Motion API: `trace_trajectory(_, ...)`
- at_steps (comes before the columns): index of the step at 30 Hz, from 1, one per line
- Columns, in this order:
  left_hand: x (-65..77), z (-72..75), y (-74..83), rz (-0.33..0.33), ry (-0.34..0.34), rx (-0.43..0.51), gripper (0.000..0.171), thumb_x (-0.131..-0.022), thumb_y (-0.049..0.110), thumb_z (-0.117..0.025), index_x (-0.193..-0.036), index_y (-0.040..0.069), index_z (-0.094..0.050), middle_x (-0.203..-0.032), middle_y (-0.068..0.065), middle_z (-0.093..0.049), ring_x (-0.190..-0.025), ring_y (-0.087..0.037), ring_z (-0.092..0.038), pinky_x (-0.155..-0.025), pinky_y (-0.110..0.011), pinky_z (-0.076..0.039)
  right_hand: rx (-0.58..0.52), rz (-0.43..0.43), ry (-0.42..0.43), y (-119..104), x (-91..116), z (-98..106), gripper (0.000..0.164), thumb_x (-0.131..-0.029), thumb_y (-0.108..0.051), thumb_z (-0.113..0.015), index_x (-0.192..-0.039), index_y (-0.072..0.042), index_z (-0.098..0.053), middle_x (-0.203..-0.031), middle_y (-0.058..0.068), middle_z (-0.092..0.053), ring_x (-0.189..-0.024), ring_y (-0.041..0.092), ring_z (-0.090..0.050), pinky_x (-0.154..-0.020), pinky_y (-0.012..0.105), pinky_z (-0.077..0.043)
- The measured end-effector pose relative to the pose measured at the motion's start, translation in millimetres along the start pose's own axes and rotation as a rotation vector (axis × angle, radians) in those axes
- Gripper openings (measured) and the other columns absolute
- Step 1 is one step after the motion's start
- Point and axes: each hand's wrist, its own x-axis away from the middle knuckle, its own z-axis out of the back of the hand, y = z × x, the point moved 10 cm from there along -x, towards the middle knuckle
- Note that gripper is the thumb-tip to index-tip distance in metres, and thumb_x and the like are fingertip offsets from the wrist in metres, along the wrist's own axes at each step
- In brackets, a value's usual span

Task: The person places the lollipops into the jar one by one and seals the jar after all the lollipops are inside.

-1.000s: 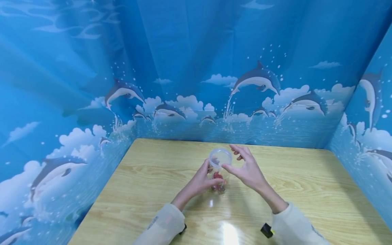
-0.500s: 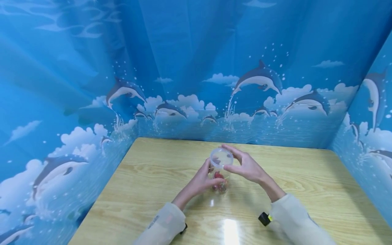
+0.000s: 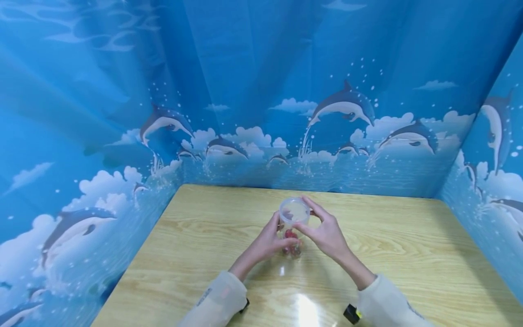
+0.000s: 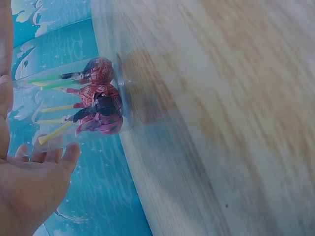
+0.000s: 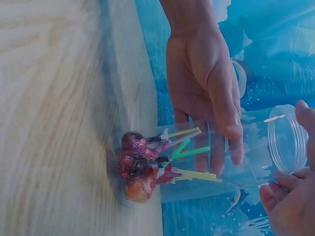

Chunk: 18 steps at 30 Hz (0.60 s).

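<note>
A clear plastic jar (image 5: 248,162) stands upright on the wooden table, with a translucent round lid (image 3: 294,210) on its top. Several lollipops (image 5: 138,164) in red, dark and orange wrappers lie heads down at the bottom, their yellow, green and white sticks pointing up. My left hand (image 3: 267,240) grips the jar's side, thumb across the front and fingers behind, as the right wrist view shows. At the top, my right hand (image 3: 327,229) pinches the lid's rim, thumb at the near side and fingers at the far side.
The light wooden table (image 3: 196,236) ends at a blue dolphin-print curtain (image 3: 253,113) behind, with more curtain on the left and right. A small black device (image 3: 352,313) sits by the right sleeve.
My right hand came off the lid's edge, closed over the rim, turned slightly and now pinches it with a shifted grasp. The left hand and jar have stayed in place.
</note>
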Motion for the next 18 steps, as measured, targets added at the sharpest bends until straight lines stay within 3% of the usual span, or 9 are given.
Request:
trace_trajectory(5,0.0,0.0,0.5,-0.009,0.002,0.007,0.09,-0.086,0.013,-0.085,-0.157,0.004,-0.031,-0.155,-0.02,-0.046,-0.144,-0.037,-0.043,-0.119,-0.053,-0.035,0.009,0.053,0.06,-3.9,4.0,4.5,0.068,-0.087,-0.014,-0.084,-0.148,-0.006,-0.055,-0.149,0.013,-0.057,-0.111,0.03,-0.065,-0.1,0.057,-0.05)
trace_trajectory(13,-0.6,0.2,0.0,-0.009,0.007,0.007,0.089,-0.086,0.014,-0.085,-0.157,0.005,-0.031,-0.154,-0.02,-0.046,-0.143,-0.039,-0.044,-0.119,-0.054,-0.036,0.061,0.144,0.205,-18.5,10.4,14.1,0.063,-0.074,-0.008,-0.093,-0.131,-0.001,-0.067,-0.129,0.014,-0.07,-0.096,0.028,-0.067,-0.087,0.023,-0.052)
trace_trajectory(18,0.3,0.8,-0.2,-0.011,0.01,0.008,0.089,-0.085,0.014,-0.086,-0.156,0.005,-0.033,-0.154,-0.02,-0.047,-0.142,-0.037,-0.045,-0.119,-0.052,-0.037,0.045,0.23,0.291,-27.2,17.0,23.4,0.049,-0.069,0.0,-0.094,-0.113,0.0,-0.073,-0.114,0.013,-0.075,-0.092,0.016,-0.065,-0.081,0.013,-0.051)
